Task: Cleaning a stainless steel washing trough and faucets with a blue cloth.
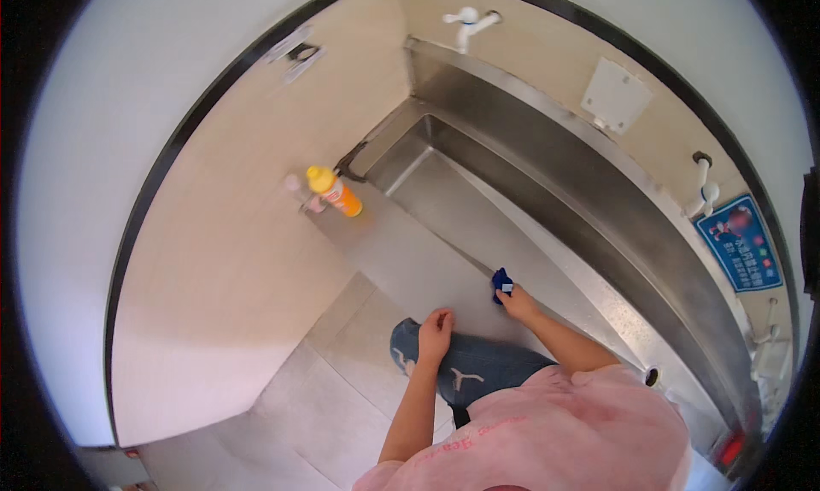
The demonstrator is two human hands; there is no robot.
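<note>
My right hand (520, 302) grips a dark blue cloth (501, 284) with a small white label on it. The cloth is pressed against the front rim of a long stainless steel trough sink (442, 238), where the basin meets the front panel. Over my jeans-covered knee (493, 356), my left hand (437, 329) hangs with its fingers loosely curled together, and nothing shows in it. It is close to the steel front panel (410, 270) but seems apart from it.
An orange bottle with a yellow cap (335, 191) stands at the sink's left end by the wall, its reflection beside it. White taps (469, 18) and a white box (616, 95) line the back wall. A blue sign with writing (740, 244) hangs right. A drain hole (652, 376) is beside me.
</note>
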